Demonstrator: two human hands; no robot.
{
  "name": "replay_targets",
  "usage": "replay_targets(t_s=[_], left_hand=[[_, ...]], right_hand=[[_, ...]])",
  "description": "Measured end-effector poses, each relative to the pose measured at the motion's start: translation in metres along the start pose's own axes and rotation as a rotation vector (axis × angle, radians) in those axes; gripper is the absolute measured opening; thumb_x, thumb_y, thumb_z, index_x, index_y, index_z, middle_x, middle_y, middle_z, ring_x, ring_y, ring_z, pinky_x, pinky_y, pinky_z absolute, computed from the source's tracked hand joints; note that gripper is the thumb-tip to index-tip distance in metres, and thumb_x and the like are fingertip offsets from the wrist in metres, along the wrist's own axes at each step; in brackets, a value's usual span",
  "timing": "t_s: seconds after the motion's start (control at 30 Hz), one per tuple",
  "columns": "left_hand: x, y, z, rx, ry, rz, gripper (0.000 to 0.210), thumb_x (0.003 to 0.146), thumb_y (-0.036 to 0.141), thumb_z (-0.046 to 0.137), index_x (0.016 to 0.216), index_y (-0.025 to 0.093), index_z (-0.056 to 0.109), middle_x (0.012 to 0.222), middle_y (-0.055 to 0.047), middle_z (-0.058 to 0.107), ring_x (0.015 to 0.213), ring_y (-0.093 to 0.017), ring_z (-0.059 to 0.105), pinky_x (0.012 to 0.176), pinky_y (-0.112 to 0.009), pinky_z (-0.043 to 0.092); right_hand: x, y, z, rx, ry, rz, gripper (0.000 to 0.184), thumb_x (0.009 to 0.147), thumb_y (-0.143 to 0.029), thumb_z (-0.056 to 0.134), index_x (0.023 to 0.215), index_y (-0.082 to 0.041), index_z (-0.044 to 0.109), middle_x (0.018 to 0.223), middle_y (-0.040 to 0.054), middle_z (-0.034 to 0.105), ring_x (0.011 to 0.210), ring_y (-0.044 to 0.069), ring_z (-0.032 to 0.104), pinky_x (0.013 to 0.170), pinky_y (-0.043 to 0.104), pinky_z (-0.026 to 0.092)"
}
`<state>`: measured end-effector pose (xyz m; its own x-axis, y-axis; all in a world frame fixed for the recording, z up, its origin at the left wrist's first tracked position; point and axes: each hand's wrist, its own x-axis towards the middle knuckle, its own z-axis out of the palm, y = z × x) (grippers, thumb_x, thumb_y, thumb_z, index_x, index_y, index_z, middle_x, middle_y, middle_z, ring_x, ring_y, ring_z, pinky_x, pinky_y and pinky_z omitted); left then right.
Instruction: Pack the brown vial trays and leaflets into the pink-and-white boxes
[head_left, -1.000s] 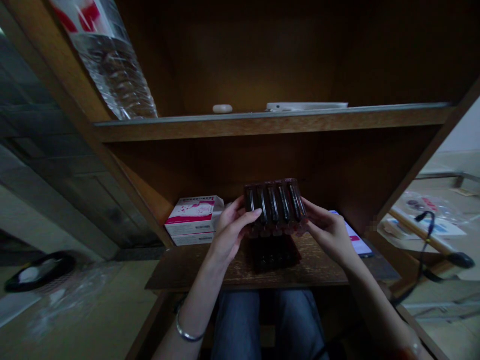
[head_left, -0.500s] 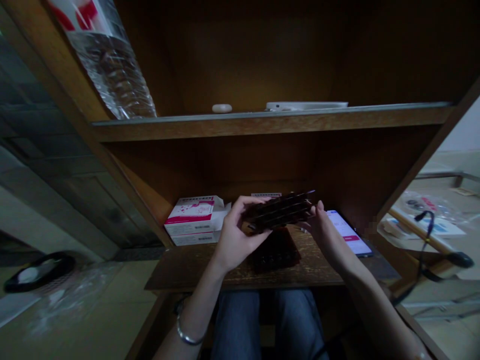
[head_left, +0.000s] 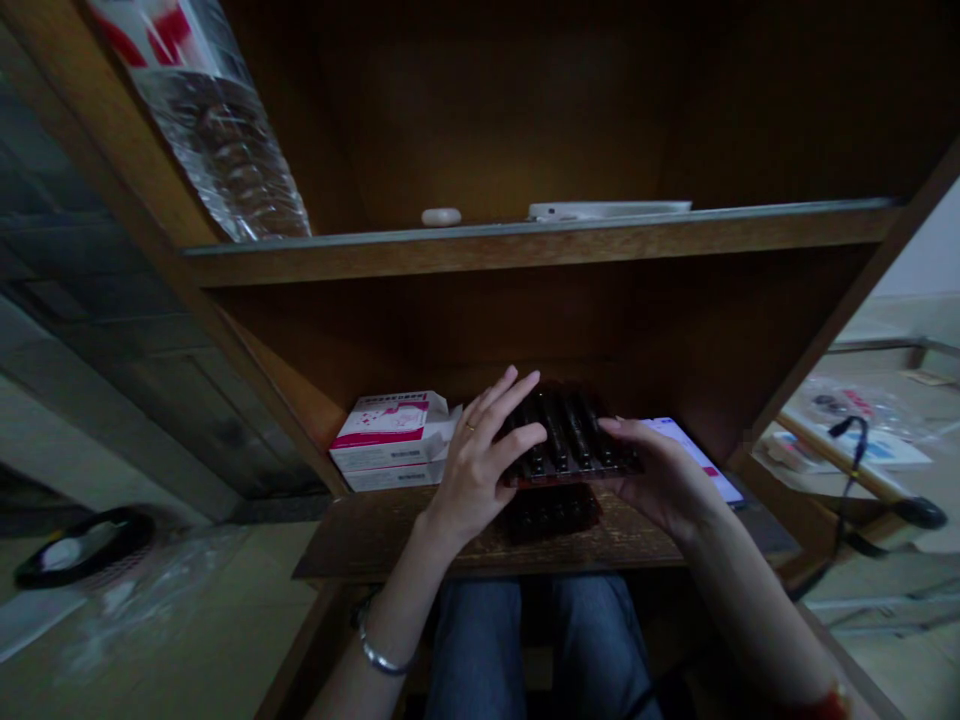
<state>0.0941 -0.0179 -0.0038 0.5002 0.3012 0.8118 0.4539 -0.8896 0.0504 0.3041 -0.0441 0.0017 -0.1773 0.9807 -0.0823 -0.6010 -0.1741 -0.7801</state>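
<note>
A dark, glossy ridged tray (head_left: pixel 574 440) with long parallel compartments is raised above the shelf board, tilted towards me. My right hand (head_left: pixel 660 475) grips its right end, thumb on top and fingers underneath. At the tray's left end, my left hand (head_left: pixel 480 455) has its fingers spread and stretched out; whether its fingertips touch the tray is hard to tell. Below, a second dark tray (head_left: pixel 555 512) lies on the wooden board (head_left: pixel 375 540), partly hidden by the raised one. What the compartments contain is too dark to make out.
White and pink boxes (head_left: pixel 394 440) are stacked at the left, one flap open. A lit phone (head_left: pixel 694 455) lies behind my right hand. Overhead, a shelf edge (head_left: pixel 480 262) carries a plastic bottle (head_left: pixel 232 150), a small white case (head_left: pixel 441 217) and a flat white device (head_left: pixel 607 210).
The raised tray has turned from nearly edge-on to showing its ridged face. My left fingers have opened from their grip and spread, while my right hand has closed around the right end.
</note>
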Motion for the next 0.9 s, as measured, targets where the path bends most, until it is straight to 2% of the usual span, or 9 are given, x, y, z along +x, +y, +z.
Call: replay_targets(t_s=[0.1, 0.17, 0.23, 0.3, 0.37, 0.43, 0.53, 0.7, 0.9], left_hand=[[-0.008, -0.006, 0.010, 0.000, 0.118, -0.033, 0.037, 0.090, 0.017, 0.060, 0.124, 0.031, 0.055, 0.158, -0.008, 0.039, 0.146, -0.027, 0.036, 0.114, -0.048, 0.037], [-0.011, -0.011, 0.017, -0.128, 0.292, -0.241, 0.050, 0.090, 0.023, 0.063, 0.135, 0.033, 0.047, 0.157, -0.009, 0.040, 0.142, -0.027, 0.042, 0.114, -0.047, 0.038], [-0.012, -0.013, 0.021, -0.376, 0.435, -0.572, 0.052, 0.090, 0.032, 0.063, 0.138, 0.030, 0.043, 0.151, -0.011, 0.046, 0.132, -0.025, 0.054, 0.110, -0.046, 0.042], [-0.010, -0.011, 0.022, -0.695, 0.420, -0.871, 0.045, 0.093, 0.046, 0.057, 0.132, 0.025, 0.049, 0.140, -0.012, 0.057, 0.121, -0.024, 0.062, 0.107, -0.044, 0.046], [-0.009, -0.006, 0.021, -0.937, 0.287, -0.997, 0.045, 0.092, 0.054, 0.054, 0.124, 0.022, 0.056, 0.131, -0.011, 0.064, 0.120, -0.025, 0.062, 0.107, -0.042, 0.045], [-0.009, -0.001, 0.020, -1.000, 0.166, -0.980, 0.048, 0.085, 0.050, 0.066, 0.122, 0.022, 0.054, 0.128, -0.008, 0.064, 0.124, -0.024, 0.058, 0.109, -0.040, 0.043], [-0.017, 0.002, 0.026, -0.914, 0.091, -0.909, 0.062, 0.074, 0.032, 0.081, 0.124, 0.024, 0.046, 0.129, -0.006, 0.061, 0.125, -0.023, 0.056, 0.111, -0.039, 0.042], [-0.041, -0.007, 0.044, -0.743, 0.029, -0.872, 0.064, 0.074, 0.031, 0.080, 0.125, 0.023, 0.042, 0.130, -0.009, 0.056, 0.126, -0.026, 0.053, 0.111, -0.043, 0.041], [-0.061, -0.004, 0.058, -0.711, -0.024, -0.888, 0.076, 0.073, 0.033, 0.081, 0.133, 0.021, 0.037, 0.138, -0.013, 0.052, 0.132, -0.027, 0.049, 0.116, -0.045, 0.036]], right_hand=[[0.001, 0.005, -0.002, -0.072, -0.048, -0.016, 0.022, 0.066, -0.025, 0.086, 0.085, -0.019, 0.076, 0.081, 0.0006, 0.074, 0.069, 0.012, 0.067, 0.063, 0.020, 0.056], [0.002, 0.008, -0.005, -0.100, -0.074, -0.072, 0.025, 0.068, -0.025, 0.085, 0.090, -0.019, 0.076, 0.083, 0.0006, 0.074, 0.068, 0.011, 0.066, 0.063, 0.019, 0.054], [0.005, 0.012, -0.009, -0.139, -0.093, -0.143, 0.032, 0.068, -0.025, 0.085, 0.098, -0.022, 0.074, 0.089, 0.0002, 0.074, 0.073, 0.013, 0.067, 0.064, 0.021, 0.054], [0.009, 0.015, -0.013, -0.199, -0.102, -0.212, 0.041, 0.067, -0.025, 0.085, 0.105, -0.025, 0.071, 0.100, 0.0005, 0.075, 0.084, 0.016, 0.069, 0.071, 0.024, 0.056], [0.015, 0.020, -0.017, -0.265, -0.104, -0.274, 0.048, 0.066, -0.025, 0.086, 0.110, -0.027, 0.068, 0.113, 0.0011, 0.073, 0.102, 0.021, 0.068, 0.084, 0.029, 0.055], [0.022, 0.025, -0.022, -0.325, -0.102, -0.319, 0.053, 0.065, -0.026, 0.086, 0.113, -0.028, 0.066, 0.124, 0.0013, 0.070, 0.115, 0.024, 0.063, 0.095, 0.033, 0.052], [0.032, 0.031, -0.032, -0.432, -0.118, -0.331, 0.054, 0.065, -0.028, 0.086, 0.115, -0.029, 0.064, 0.127, 0.0020, 0.068, 0.120, 0.024, 0.061, 0.103, 0.038, 0.048], [0.040, 0.038, -0.050, -0.549, -0.142, -0.280, 0.060, 0.065, -0.028, 0.086, 0.119, -0.029, 0.061, 0.126, 0.0021, 0.068, 0.121, 0.024, 0.060, 0.108, 0.041, 0.046], [0.038, 0.047, -0.051, -0.555, -0.104, -0.179, 0.061, 0.065, -0.027, 0.086, 0.120, -0.030, 0.062, 0.127, 0.0019, 0.068, 0.123, 0.026, 0.060, 0.111, 0.044, 0.044]])
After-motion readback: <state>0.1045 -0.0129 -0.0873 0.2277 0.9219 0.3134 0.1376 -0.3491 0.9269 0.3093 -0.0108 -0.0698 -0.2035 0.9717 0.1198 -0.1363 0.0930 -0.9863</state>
